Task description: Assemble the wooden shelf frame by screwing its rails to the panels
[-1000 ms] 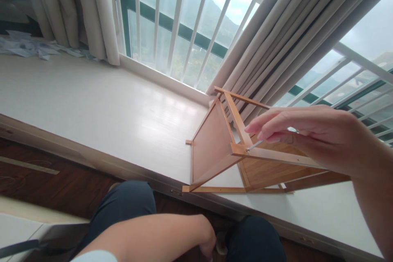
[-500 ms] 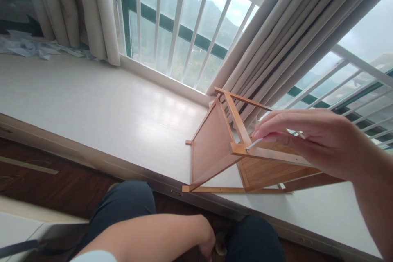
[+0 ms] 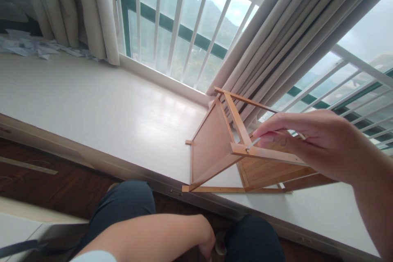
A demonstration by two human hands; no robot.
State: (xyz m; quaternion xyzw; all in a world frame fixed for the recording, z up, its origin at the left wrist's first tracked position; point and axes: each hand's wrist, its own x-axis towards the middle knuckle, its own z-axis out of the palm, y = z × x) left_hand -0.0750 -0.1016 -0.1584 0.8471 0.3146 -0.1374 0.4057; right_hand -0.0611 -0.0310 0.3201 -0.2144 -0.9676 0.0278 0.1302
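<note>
My right hand (image 3: 313, 143) is closed in a pinch around a thin silver Allen key (image 3: 253, 143). The key's tip meets a screw in the near upper leg of a small wooden rack (image 3: 211, 147), close to where a crossbar joins that leg. Lying on its side, the rack has light brown panels and slim legs. My fingers hide the middle of the key. My left hand (image 3: 207, 243) hangs low between my knees, away from the rack, and its fingers are mostly out of sight.
The rack rests on a white window ledge (image 3: 147, 131) along its front edge. Behind stand grey curtains (image 3: 260, 49) and a white railing (image 3: 175, 28) at the window. Torn papers (image 3: 27, 47) lie at the far left. A white furniture corner (image 3: 18, 229) is at the lower left.
My right hand has turned a little at the wrist, and the fingers on the Allen key have shifted slightly. The rack and my left arm have stayed put.
</note>
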